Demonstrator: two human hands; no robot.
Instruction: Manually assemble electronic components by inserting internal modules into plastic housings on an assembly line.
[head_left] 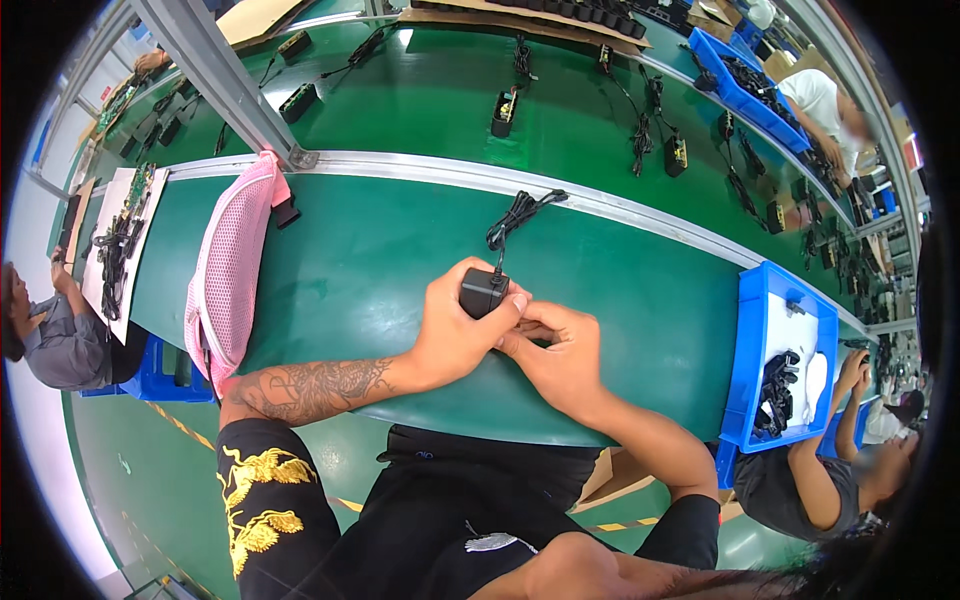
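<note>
A black power adapter (pixel 484 292) is gripped in my left hand (pixel 452 318), raised over the green bench. From its far end runs a black cable (pixel 520 214), whose tied bundle lies against the metal rail. My right hand (pixel 560 352) meets the left at the adapter's near right side. Its thumb and forefinger are pinched together there. Whatever may be between those fingertips is hidden.
To the left lies a pink mesh bag (pixel 232 262) on the green bench (pixel 640 320). A blue bin (pixel 745 350) with black cables stands at right. Beyond the metal rail (pixel 400 168), a green conveyor (pixel 420 110) carries several adapters. Other people sit on both sides.
</note>
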